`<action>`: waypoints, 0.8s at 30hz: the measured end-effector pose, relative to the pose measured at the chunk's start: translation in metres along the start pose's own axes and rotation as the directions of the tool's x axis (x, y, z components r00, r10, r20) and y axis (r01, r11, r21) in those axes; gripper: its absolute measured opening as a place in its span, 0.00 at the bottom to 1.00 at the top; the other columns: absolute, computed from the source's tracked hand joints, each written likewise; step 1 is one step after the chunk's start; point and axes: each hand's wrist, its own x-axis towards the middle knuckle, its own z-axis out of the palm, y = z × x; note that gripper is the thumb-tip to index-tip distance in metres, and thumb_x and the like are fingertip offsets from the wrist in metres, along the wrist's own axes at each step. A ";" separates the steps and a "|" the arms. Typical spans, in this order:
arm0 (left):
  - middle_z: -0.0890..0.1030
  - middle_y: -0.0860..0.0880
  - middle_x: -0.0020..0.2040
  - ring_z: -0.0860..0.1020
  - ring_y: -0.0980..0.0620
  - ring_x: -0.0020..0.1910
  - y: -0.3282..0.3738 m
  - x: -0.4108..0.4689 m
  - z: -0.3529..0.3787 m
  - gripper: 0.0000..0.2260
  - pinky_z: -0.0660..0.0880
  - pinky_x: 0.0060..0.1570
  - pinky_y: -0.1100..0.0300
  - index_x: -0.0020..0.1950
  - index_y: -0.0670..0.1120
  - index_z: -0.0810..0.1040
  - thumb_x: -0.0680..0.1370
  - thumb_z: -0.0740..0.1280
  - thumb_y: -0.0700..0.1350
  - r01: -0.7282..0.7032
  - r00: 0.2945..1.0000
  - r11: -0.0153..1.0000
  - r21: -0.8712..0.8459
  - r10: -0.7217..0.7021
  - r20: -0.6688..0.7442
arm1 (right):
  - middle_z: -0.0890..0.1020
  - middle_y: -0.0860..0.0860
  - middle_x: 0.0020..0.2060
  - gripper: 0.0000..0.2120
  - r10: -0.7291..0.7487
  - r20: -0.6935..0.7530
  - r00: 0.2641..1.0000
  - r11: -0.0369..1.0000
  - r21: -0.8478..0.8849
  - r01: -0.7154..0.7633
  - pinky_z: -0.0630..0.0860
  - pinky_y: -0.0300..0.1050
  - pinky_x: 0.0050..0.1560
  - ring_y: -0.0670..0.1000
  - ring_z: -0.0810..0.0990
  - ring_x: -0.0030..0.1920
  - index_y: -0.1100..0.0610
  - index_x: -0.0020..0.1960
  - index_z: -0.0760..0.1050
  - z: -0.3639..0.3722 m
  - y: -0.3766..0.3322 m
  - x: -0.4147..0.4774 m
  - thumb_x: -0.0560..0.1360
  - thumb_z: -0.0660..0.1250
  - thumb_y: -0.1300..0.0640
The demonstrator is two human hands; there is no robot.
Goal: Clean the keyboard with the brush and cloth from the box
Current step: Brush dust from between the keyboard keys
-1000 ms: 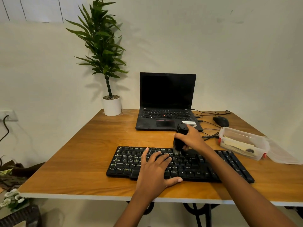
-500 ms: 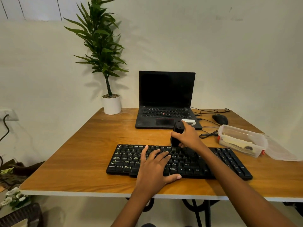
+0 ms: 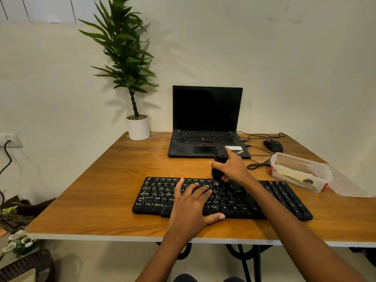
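Observation:
A black keyboard [image 3: 280,198] lies across the front of the wooden table [image 3: 105,180]. My left hand [image 3: 191,202] rests flat on its middle keys, fingers straight and spread. My right hand [image 3: 232,167] grips a black brush [image 3: 219,161] held upright, its lower end touching the keyboard's top row. To the right stands a clear plastic box [image 3: 299,171] with a pale cloth [image 3: 293,176] inside, and its lid [image 3: 345,184] lies beside it.
An open black laptop [image 3: 205,123] stands behind the keyboard. A black mouse [image 3: 273,145] and loose cables [image 3: 258,163] lie at the back right. A potted plant [image 3: 138,127] stands at the back left corner. The table's front edge is close to my arms.
My right hand has shifted the brush slightly left and farther back along the keyboard's top row. My left hand stays flat on the keys.

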 end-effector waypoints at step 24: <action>0.81 0.58 0.56 0.78 0.55 0.58 0.000 -0.001 -0.001 0.36 0.53 0.68 0.44 0.55 0.54 0.82 0.73 0.44 0.74 0.006 1.000 1.000 -0.014 -0.006 -0.001 | 0.80 0.52 0.37 0.13 -0.006 -0.039 0.999 0.998 0.062 0.008 0.74 0.40 0.24 0.52 0.78 0.28 0.55 0.51 0.69 -0.001 0.005 -0.006 0.72 0.70 0.52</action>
